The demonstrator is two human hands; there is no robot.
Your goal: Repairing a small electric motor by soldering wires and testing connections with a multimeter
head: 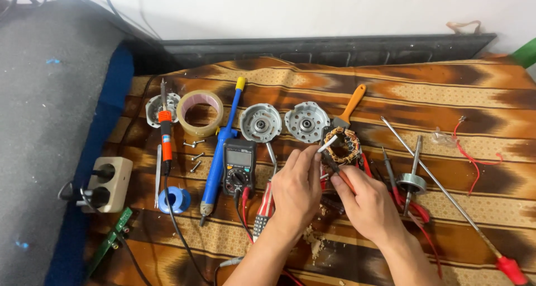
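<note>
Two bare hands meet over a copper-wound motor stator (343,145) lying on the brown patterned cloth (446,96), just in front of two round grey end covers (285,121). The left hand (296,191) pinches a thin white sleeve or wire end (328,143) between thumb and forefinger, holding it against the winding. The right hand (365,205) is closed around a slim tool with an orange grip (341,177), its tip at the coil; whether it is a probe or a pick is hard to tell. The step looks like fine work on the stator's leads, and the next move would call for a steady tip and small strokes. Room is tight: a multimeter (238,166) sits just left of the left wrist, red test leads (402,199) and a rotor shaft (413,174) lie close right. Open cloth lies toward the far right edge.
</note>
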